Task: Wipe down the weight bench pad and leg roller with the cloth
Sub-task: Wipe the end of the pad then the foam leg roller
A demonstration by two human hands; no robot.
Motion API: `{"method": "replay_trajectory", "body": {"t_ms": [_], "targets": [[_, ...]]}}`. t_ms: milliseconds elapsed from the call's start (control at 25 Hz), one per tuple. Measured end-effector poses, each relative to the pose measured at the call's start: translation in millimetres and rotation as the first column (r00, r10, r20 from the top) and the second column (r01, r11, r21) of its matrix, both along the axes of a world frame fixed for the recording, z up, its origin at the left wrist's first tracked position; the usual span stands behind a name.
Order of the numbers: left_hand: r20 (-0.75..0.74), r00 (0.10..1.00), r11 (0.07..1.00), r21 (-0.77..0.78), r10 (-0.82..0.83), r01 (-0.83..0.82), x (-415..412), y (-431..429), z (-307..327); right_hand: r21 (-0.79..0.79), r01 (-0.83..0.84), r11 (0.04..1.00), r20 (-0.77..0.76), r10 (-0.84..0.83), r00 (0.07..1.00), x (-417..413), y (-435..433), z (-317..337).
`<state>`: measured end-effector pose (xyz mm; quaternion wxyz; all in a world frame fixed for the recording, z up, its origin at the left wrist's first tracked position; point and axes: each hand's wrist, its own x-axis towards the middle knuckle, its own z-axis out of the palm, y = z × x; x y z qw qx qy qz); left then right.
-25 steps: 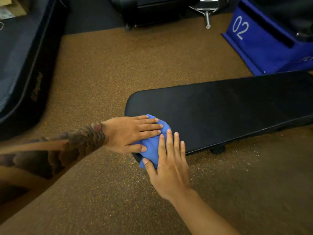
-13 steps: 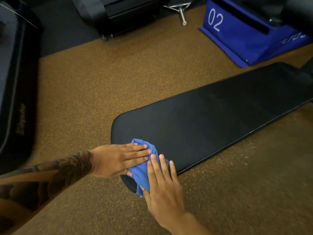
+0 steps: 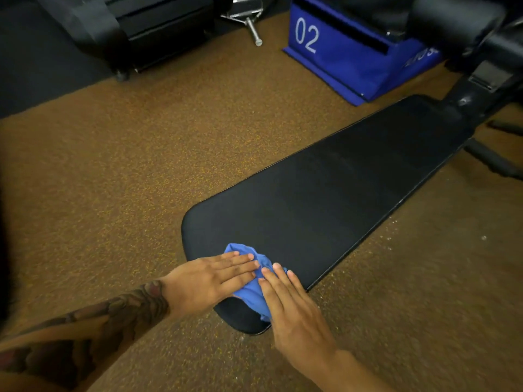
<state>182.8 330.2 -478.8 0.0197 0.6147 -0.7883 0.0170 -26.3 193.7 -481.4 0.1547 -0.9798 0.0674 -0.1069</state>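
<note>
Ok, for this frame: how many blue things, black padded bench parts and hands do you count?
Blue things: 2, the cloth and the box marked 02.
Black padded bench parts: 2, the bench pad and the leg roller.
Hands: 2, the left hand and the right hand.
Total: 6.

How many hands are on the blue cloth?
2. The left hand presses flat on the left part of the blue cloth; the right hand presses flat on its right part, at the near end of the bench pad.
</note>
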Motion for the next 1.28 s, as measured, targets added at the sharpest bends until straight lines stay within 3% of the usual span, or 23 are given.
{"method": "replay_trajectory", "body": {"t_ms": [200,520,800,1080,1280], "targets": [[-0.101,0.994,0.996,-0.083,0.032,-0.041,1.5,-8.0,2.0,0.037,0.075,0.996,0.031,-0.077,0.997,4.3,-8.0,9.5],[-0.179,0.982,0.989,-0.121,0.06,-0.082,-5.5,-3.7,4.9,0.071,-0.001,0.997,-0.027,0.002,1.0,-1.7,-18.9,20.9],[-0.058,0.998,0.995,-0.088,0.034,-0.039,-0.6,-5.1,9.7,0.05,-0.003,0.999,-0.052,0.005,0.999,-3.2,-18.1,21.6],[-0.043,0.998,0.998,-0.037,0.044,-0.045,-10.7,-16.5,44.5,0.06,0.045,0.997,-0.08,-0.041,0.996,-11.2,-23.1,44.9],[-0.086,0.996,0.985,-0.168,0.012,-0.027,-7.1,-54.2,99.4,0.045,0.082,0.996,-0.042,-0.08,0.996,-12.0,-54.9,105.7]]}}
